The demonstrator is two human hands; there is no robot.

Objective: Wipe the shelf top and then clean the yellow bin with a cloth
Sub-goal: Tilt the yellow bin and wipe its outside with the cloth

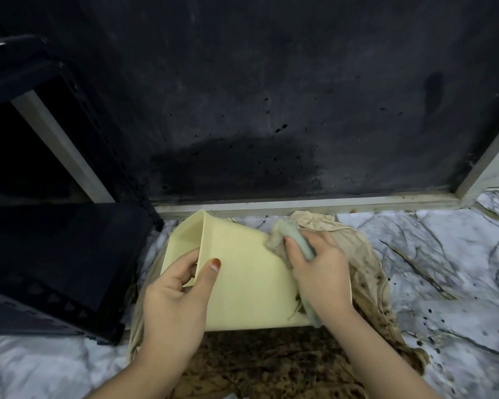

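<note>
The pale yellow bin point(248, 272) lies on its side on the floor, its open mouth turned to the left. My left hand point(173, 298) grips the rim at that mouth, fingers inside and thumb on the outer wall. My right hand point(320, 272) presses a small greyish-green cloth point(291, 237) against the bin's upper right side. The black shelf point(55, 269) stands at the left, its dark top surface close to the bin.
A stained beige fabric point(369, 272) is spread under and to the right of the bin. A dark panel point(271, 96) in a pale metal frame point(300, 204) rises behind. The marble-patterned floor point(444, 254) carries dark splatters at the right.
</note>
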